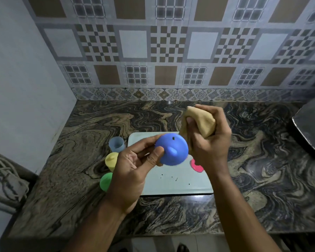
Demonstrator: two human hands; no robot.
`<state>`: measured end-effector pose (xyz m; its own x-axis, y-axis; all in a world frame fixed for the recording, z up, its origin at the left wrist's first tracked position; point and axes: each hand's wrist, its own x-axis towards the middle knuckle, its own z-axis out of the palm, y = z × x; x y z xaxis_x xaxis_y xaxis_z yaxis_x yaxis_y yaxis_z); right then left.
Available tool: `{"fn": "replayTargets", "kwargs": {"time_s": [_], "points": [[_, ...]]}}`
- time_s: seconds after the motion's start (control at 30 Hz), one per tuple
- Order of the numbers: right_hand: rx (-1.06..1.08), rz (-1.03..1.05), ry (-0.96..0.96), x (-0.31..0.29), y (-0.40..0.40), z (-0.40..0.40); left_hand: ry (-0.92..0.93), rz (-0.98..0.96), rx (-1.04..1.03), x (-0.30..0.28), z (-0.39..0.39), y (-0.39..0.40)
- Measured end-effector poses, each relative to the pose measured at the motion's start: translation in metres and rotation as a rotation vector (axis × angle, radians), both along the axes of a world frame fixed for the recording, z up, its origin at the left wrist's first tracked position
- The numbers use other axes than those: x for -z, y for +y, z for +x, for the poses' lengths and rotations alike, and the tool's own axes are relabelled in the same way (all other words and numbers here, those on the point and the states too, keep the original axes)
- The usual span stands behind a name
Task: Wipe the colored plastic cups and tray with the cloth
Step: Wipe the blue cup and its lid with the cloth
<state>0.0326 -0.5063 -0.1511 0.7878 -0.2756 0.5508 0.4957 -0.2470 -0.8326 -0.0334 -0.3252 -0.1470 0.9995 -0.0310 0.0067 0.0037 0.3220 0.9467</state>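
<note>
In the middle, the left hand (135, 166) holds the light, slippery blue cup (171, 149) by its rim (the right hand (207, 140) squeezes the soft cloth (201, 122))

Swirl-patterned dark granite counter (262, 160), brown-and-grey patterned tile backsplash (171, 48), plain grey wall (16, 88) at left, shiny metal vessel (311, 130) at right edge.

You're seeing a dim, bluish view with soft shadows, a small glint on the counter (169, 102) by the wall, motion-blurred hands, and wide-angle bending at the edges.
</note>
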Motion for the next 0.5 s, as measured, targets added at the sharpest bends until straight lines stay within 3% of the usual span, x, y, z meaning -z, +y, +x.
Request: {"fn": "replayTargets", "kwargs": {"time_s": [0.2,0.5], "points": [[0.011,0.093,0.012,0.004,-0.015,-0.014,0.175,-0.14,-0.102,0.002,0.012,0.008],[-0.036,0.116,-0.013,0.012,0.031,-0.046,0.177,-0.123,-0.029,-0.005,0.011,-0.008]]}}
